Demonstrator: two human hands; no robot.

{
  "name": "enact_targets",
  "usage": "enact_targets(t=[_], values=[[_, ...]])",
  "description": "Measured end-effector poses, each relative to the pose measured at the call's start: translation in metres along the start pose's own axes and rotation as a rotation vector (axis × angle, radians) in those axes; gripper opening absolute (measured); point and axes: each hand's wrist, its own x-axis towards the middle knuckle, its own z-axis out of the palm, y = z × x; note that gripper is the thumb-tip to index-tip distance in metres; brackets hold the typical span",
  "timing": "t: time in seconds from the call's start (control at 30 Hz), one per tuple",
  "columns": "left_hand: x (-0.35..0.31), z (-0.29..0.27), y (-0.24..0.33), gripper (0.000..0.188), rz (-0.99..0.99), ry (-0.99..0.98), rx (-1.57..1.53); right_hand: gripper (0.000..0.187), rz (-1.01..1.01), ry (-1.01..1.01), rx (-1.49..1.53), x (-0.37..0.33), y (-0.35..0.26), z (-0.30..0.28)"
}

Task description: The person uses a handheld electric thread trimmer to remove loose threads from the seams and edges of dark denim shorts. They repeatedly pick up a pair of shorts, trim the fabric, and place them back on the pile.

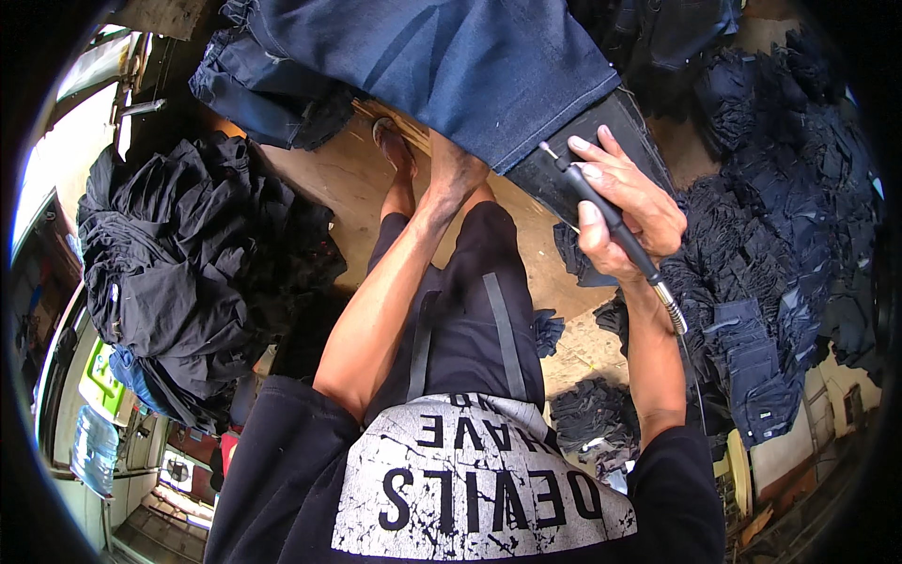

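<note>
In my right hand (634, 202) is a slim black rotary tool handpiece (611, 218), gripped like a pen, with a metal spring sleeve at its lower end. Its small pale tip (547, 148) points at the hemmed edge of a dark blue denim garment (470, 85). The garment leg is drawn over a flat black board (587, 127), which sticks out past the hem beside my right fingers. My left hand (456, 174) reaches under the near edge of the denim; the cloth hides its fingers, so their hold cannot be made out.
A big heap of black garments (197, 273) stands at the left. Stacks of dark blue denim (770, 273) fill the right side. A smaller dark pile (594, 414) lies on the floor near my right elbow. A clear plastic bottle (95, 451) is at the lower left.
</note>
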Motion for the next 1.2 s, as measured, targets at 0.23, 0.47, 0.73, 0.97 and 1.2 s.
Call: enact_targets(t=[0.23, 0.47, 0.73, 0.97, 1.2], values=[[-0.007, 0.002, -0.012, 0.045, -0.051, -0.063, -0.017, 0.034, 0.000, -0.052, -0.032, 0.001, -0.002, 0.002], [-0.009, -0.003, -0.016, 0.053, -0.087, -0.147, -0.087, 0.035, 0.005, -0.043, -0.044, -0.001, -0.001, 0.004], [-0.020, 0.000, -0.046, 0.060, -0.257, -0.220, -0.356, 0.032, 0.041, 0.016, -0.058, -0.001, -0.001, 0.003], [-0.022, 0.008, -0.055, 0.058, -0.383, -0.166, -0.568, 0.031, 0.044, 0.023, -0.087, -0.001, -0.002, 0.002], [-0.015, 0.005, -0.028, 0.054, -0.114, -0.023, -0.115, 0.030, 0.074, 0.044, -0.103, -0.002, -0.003, 0.001]])
